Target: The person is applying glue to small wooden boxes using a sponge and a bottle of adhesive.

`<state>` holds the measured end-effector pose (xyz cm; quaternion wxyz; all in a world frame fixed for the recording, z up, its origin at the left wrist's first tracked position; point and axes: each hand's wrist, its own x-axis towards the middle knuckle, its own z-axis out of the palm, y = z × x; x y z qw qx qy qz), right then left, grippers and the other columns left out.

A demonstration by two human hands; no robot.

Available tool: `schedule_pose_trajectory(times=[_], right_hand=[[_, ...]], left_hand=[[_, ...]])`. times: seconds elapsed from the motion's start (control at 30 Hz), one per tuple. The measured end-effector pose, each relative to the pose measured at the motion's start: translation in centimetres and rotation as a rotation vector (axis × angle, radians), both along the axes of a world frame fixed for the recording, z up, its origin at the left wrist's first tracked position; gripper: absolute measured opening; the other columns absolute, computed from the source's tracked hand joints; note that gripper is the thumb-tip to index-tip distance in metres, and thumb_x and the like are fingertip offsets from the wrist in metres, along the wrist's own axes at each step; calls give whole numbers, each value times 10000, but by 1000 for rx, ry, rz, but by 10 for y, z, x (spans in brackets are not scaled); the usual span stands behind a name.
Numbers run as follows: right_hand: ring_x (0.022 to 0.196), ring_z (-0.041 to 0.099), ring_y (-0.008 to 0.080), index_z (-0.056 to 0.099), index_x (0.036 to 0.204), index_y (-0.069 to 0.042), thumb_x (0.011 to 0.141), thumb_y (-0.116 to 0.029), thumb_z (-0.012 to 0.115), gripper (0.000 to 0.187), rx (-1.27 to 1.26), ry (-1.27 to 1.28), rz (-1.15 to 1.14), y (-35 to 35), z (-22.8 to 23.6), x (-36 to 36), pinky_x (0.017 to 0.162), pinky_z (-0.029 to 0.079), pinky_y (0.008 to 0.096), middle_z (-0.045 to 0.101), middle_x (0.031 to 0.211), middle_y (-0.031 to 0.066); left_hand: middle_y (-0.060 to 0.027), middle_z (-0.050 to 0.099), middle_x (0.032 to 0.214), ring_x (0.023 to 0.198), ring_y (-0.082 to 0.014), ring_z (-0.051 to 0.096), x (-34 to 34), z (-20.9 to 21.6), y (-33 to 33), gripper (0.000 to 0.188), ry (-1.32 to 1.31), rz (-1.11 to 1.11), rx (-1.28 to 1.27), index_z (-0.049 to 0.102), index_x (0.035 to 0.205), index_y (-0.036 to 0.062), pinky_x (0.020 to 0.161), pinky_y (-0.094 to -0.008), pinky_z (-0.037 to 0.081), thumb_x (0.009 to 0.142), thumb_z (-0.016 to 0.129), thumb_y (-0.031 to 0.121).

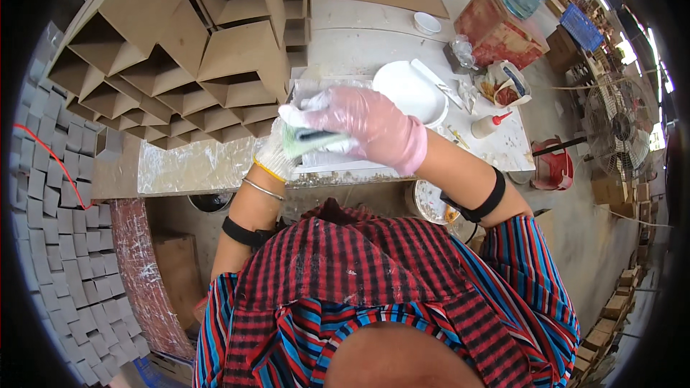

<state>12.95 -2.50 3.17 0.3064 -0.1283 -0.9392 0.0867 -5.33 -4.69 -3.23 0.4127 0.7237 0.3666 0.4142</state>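
Note:
My left hand (277,152) wears a white knitted glove with a yellow cuff edge. Over it reaches my right hand (366,126) in a thin pink glove, its fingertips smeared white. Both meet above the near edge of the work table. Between them is a blurred pale green piece (298,142) with a dark inner side; its kind is unclear. The left fingers are closed around it, largely covered by the right hand. My right fingers are bent against the left hand, and what they grip is hidden. A white pan (411,93) of white stuff lies just beyond my right hand.
Stacked brown cardboard box frames (165,50) rise at the left of the table (194,171). Toward the right stand a glue bottle (490,124) with red tip, a bag (507,85) and a white bowl (427,24). Below the edge is a bucket (431,202); a fan (617,129) stands farther right.

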Motion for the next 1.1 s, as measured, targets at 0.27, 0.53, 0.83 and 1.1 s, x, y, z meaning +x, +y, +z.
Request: schedule_pose_trajectory(times=[0.27, 0.53, 0.83, 1.1], right_hand=[[918, 570, 286, 582, 1177, -108, 773, -175, 676, 420, -43, 305, -443, 70, 12, 19, 820, 467, 356, 600, 990, 126], [892, 586, 304, 570, 1160, -40, 714, -93, 692, 466, 28, 517, -519, 15, 9, 34, 808, 467, 349, 611, 992, 156], [700, 595, 230, 610, 1114, -226, 803, -179, 610, 314, 401, -98, -337, -19, 28, 7, 543, 465, 352, 614, 859, 71], [642, 543, 195, 593, 1154, -211, 757, -307, 621, 409, 426, 168, -198, 5, 17, 23, 554, 460, 318, 606, 893, 68]], left_hand=[[-100, 564, 1175, 1044, -237, 559, 26, 5, 4, 539, -897, 289, -851, 497, 1224, 51, 878, -372, 477, 914, 449, 488], [-126, 544, 1193, 1042, -300, 546, 19, 43, 7, 581, -1213, 304, -853, 487, 1246, 73, 887, -420, 472, 897, 428, 534], [-143, 564, 1126, 1005, -302, 567, 12, -22, 42, 579, -1301, -296, -781, 470, 1233, 65, 872, -432, 479, 934, 309, 534], [-134, 560, 1157, 1034, -286, 555, 27, 44, 11, 550, -1100, 308, -837, 490, 1215, 48, 889, -417, 468, 940, 336, 499]])
